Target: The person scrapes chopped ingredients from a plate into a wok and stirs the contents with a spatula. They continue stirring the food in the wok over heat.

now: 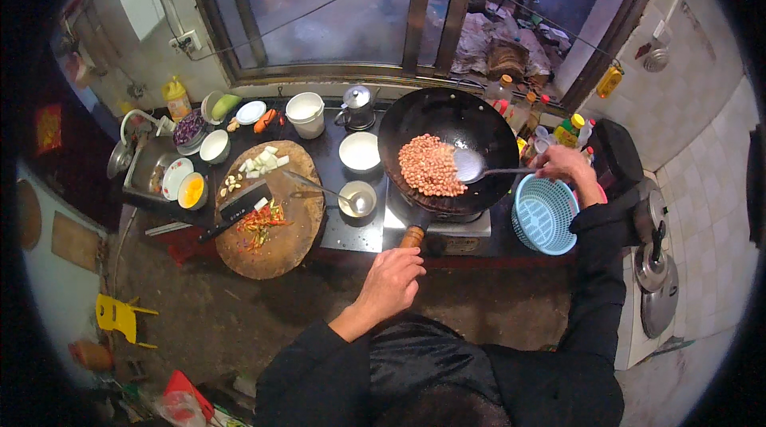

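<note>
A black wok (443,107) stands on the gas stove (434,224), tilted a little, with a heap of peanuts (426,165) in its left part. My right hand (562,163) is closed on the handle of a metal wok spatula (469,165); its blade rests in the wok against the right side of the peanuts. My left hand (392,277) is at the wok's wooden handle (412,238), its fingers curled round the near end. Below my right forearm sits a light-blue plastic colander (541,211), with nothing seen in it.
Left of the stove are a bowl with a ladle (359,204), a white bowl (359,151) and a round wooden chopping board (269,259) bearing a cleaver (244,201) and cut vegetables. Bottles (568,130) crowd the right rear. A metal kettle (651,265) stands far right.
</note>
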`<state>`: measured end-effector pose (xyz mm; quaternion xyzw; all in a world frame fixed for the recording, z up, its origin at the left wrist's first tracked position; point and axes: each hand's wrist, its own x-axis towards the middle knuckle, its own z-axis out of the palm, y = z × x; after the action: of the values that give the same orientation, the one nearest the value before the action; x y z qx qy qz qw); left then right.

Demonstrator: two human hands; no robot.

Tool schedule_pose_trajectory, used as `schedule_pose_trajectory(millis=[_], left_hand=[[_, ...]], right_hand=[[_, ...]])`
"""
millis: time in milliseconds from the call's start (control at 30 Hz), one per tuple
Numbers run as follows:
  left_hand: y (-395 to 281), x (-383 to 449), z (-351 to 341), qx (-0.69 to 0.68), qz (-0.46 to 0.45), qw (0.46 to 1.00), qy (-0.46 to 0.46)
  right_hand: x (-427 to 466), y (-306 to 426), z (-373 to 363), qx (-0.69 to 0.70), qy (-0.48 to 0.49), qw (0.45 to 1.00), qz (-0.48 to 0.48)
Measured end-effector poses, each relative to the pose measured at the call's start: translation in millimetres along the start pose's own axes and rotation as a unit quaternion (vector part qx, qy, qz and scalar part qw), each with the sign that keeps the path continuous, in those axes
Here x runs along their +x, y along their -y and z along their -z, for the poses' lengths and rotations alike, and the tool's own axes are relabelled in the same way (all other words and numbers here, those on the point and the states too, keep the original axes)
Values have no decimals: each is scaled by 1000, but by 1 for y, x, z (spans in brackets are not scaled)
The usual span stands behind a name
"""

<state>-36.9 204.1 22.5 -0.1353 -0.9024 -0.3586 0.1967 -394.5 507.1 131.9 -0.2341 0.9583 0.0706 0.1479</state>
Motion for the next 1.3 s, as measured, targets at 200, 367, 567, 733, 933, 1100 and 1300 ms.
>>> schedule_pose_trajectory(millis=[200, 367, 567, 733, 933, 1100, 1300], left_hand=[[1, 1, -2, -8, -11, 1000, -7], [3, -4, -2, -3, -2, 1000, -10], [2, -1, 1, -10, -4, 1000, -7], [3, -2, 0, -3, -1, 1000, -10], [4, -1, 0, -8, -7, 1000, -11], [4, -3, 1, 3, -4, 1000, -10], [4, -3, 1, -10, 2, 1000, -16]], right_hand=[[30, 38, -83, 311, 31, 949, 43], [-30, 83, -25, 60, -202, 977, 45], [-64, 41, 9, -73, -245, 966, 27], [-57, 22, 26, -130, -104, 985, -54], [-16, 37, -23, 209, 92, 973, 38], [-32, 87, -2, 80, -82, 993, 1], [-38, 38, 16, -85, -162, 981, -60]])
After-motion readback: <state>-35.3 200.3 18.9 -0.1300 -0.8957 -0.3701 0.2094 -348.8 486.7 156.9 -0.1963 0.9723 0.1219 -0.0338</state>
